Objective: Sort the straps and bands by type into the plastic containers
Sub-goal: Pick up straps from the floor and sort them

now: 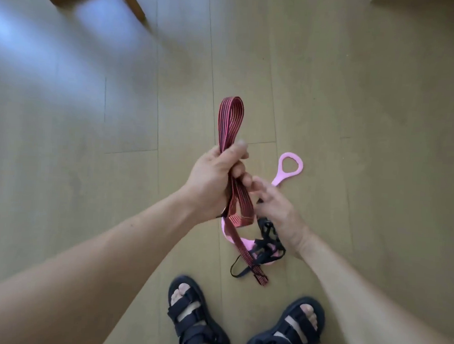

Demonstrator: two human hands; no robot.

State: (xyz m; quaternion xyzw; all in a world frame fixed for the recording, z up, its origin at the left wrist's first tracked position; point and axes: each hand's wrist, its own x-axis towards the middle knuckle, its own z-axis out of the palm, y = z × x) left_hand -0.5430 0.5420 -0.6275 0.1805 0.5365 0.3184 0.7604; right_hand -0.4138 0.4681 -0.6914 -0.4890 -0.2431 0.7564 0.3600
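Observation:
My left hand (215, 179) grips a red strap with black stripes (231, 119), folded into a loop that stands up above the fist. Its free end hangs down and trails on the wooden floor near my feet. My right hand (276, 208) is just to the right of the strap, fingers loosely spread, and I cannot tell whether they touch it. Below the hands lies a pink rubber band (290, 164) with a ring handle, partly hidden by my right hand. A black strap (266, 235) lies tangled over the pink band. No plastic container is in view.
Under everything is a wooden plank floor (356, 99). My two feet in black sandals (194, 320) stand at the bottom edge. A wooden chair leg (129, 1) shows at the top left.

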